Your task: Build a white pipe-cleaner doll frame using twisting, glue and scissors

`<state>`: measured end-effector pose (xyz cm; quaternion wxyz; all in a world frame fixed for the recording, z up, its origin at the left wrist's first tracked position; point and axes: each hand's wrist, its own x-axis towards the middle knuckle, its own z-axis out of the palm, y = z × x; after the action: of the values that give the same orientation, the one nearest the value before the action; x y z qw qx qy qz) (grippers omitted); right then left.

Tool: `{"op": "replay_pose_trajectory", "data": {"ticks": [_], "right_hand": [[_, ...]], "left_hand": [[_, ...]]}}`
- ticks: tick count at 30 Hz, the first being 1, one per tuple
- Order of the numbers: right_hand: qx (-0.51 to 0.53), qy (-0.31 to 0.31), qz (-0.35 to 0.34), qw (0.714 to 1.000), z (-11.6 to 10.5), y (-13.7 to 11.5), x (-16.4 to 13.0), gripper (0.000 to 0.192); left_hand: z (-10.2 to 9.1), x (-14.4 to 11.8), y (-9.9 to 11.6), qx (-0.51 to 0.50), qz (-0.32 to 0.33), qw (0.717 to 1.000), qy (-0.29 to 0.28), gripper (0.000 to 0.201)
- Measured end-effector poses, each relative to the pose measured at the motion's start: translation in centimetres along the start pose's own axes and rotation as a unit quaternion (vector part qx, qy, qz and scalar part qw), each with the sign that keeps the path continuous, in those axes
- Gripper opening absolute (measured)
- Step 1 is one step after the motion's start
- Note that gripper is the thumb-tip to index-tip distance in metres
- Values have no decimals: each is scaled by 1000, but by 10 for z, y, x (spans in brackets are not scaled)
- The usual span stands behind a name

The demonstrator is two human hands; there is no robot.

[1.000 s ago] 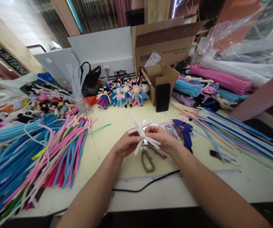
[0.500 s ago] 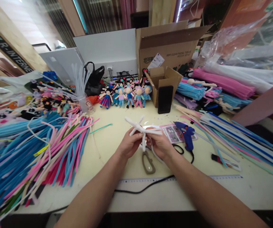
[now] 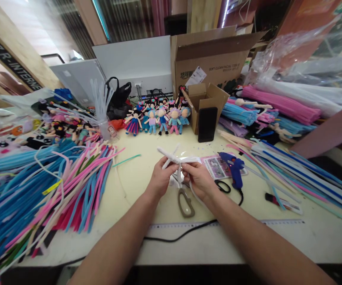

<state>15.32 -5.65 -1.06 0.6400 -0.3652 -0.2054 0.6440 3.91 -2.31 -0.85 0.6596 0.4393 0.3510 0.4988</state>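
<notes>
Between my hands is a figure of twisted white pipe cleaners (image 3: 175,158), with arms sticking out several ways and one piece pointing down. My left hand (image 3: 162,176) pinches it from the left, thumb on top. My right hand (image 3: 199,178) closes on it from the right, fingertips near the centre, and a loose pale strand trails below that hand. Just under them lie scissors with a grey-brown handle (image 3: 185,204); their blades are mostly hidden by the hands and the white piece.
Colourful pipe cleaners (image 3: 78,190) are heaped at left, more (image 3: 295,174) at right. A blue glue gun (image 3: 233,168) lies right of my hands. Small dolls (image 3: 161,118), a black phone (image 3: 207,124) and a cardboard box (image 3: 193,103) stand behind. A ruler (image 3: 171,226) and black cable (image 3: 176,240) lie in front.
My right hand has turned and its fingertips have come in to the centre of the white piece. My left hand has shifted only slightly.
</notes>
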Motion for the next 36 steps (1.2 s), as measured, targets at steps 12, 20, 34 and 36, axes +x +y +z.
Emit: {"op": "replay_pose_trajectory", "data": {"ticks": [12,20,34,36], "right_hand": [[-48,12,14,999,-2,2,0,27],[-130,3,-9,991,-1,-3,-3,27],[-505,-8,-258,823,-10,-11,-3,5],[-531,-14,-284,798,-10,-14,-5,6]], "left_hand": [[-12,5,4,204,92,974,23,18],[-17,8,2,206,83,975,10,16],[-14,6,3,198,54,979,12,18],[-14,6,3,214,60,975,8,18]]}}
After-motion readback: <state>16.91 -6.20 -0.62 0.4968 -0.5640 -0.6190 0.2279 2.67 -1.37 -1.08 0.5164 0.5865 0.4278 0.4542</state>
